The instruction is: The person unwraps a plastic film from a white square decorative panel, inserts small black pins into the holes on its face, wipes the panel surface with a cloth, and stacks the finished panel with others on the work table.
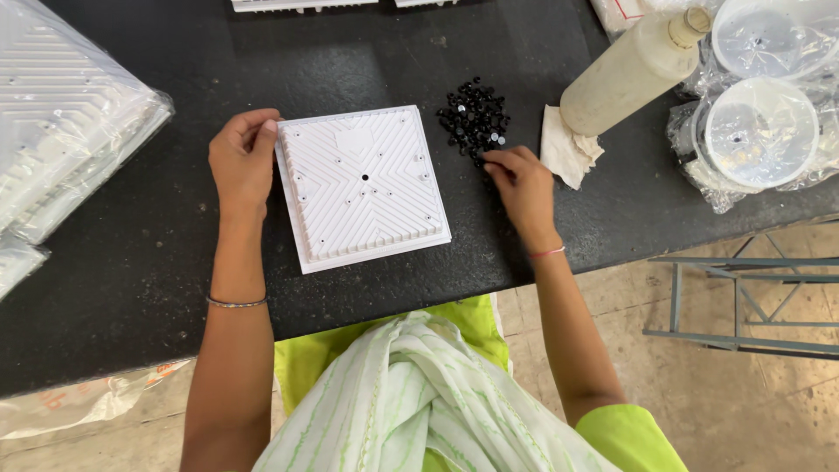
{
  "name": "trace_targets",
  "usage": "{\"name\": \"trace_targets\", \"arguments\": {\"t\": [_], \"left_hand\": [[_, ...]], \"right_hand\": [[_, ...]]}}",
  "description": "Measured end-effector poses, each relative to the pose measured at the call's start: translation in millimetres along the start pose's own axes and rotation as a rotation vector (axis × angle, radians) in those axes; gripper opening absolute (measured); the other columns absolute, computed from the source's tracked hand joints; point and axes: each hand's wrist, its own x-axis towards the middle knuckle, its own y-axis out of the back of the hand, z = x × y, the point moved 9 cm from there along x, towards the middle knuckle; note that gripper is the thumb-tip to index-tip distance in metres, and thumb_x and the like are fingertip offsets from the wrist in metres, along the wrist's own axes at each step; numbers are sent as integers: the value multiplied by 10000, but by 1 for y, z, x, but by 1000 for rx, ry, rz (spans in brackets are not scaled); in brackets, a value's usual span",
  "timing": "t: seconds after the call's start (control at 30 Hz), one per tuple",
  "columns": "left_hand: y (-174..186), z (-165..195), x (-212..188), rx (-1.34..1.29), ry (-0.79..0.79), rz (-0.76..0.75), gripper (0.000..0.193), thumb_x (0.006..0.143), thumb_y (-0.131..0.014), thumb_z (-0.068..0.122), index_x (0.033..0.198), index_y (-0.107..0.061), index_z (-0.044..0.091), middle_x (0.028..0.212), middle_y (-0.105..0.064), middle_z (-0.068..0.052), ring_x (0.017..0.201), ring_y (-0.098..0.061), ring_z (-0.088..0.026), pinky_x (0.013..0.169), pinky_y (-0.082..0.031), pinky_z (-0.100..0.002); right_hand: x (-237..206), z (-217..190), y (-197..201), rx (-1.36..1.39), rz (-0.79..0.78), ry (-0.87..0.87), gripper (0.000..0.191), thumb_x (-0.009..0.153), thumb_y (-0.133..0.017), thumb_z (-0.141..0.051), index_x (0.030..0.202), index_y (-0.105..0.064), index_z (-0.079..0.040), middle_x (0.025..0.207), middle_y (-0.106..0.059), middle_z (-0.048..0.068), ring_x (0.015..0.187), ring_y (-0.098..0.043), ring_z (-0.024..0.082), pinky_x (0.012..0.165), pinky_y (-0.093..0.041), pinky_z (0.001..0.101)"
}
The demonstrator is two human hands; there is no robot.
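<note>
My left hand (242, 160) presses flat, fingers together, on the white ribbed square plate (363, 185) just beside it, while my right hand (521, 179) pinches at the small black screws (474, 118) under its fingertips, best lifting one only.

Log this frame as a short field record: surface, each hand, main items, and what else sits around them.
surface: black worktop
left hand: rests on the left edge of the white ribbed square plate
right hand: fingertips at the pile of small black parts, grip unclear
right side: tilted cream plastic bottle, crumpled cloth, bagged round white lids
left side: bagged stack of white plates
</note>
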Motion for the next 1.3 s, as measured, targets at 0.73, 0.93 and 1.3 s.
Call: {"name": "trace_targets", "arguments": {"t": [0.73,0.93,1.3], "left_hand": [[11,-5,-17,-29,-27,-13,184,1035,-631,63,1184,-712,-6,1051,-747,-53,922,-696,-89,803,-573,-238],[13,-6,-16,-20,-56,-13,179,1039,-638,66,1185,-714,-5,1055,-750,-49,923,-693,-82,783,-566,-232],[18,-13,-17,13,-70,23,200,1026,-649,89,1201,-715,21,1059,-756,-41,908,-714,-87,753,-604,-236]], "right_hand": [[-26,-28,3,-34,-148,13,161,855,-781,-19,1009,-742,-45,954,-686,93,819,-716,240,727,-566,346],[-38,-18,12,38,-102,-53,152,881,-788,-27,1028,-758,-54,941,-751,84,829,-765,210,760,-591,314],[-40,-26,10,-89,-111,-5,171,870,-836,-118,1018,-785,-50,941,-726,109,783,-729,229,714,-564,331]]}}
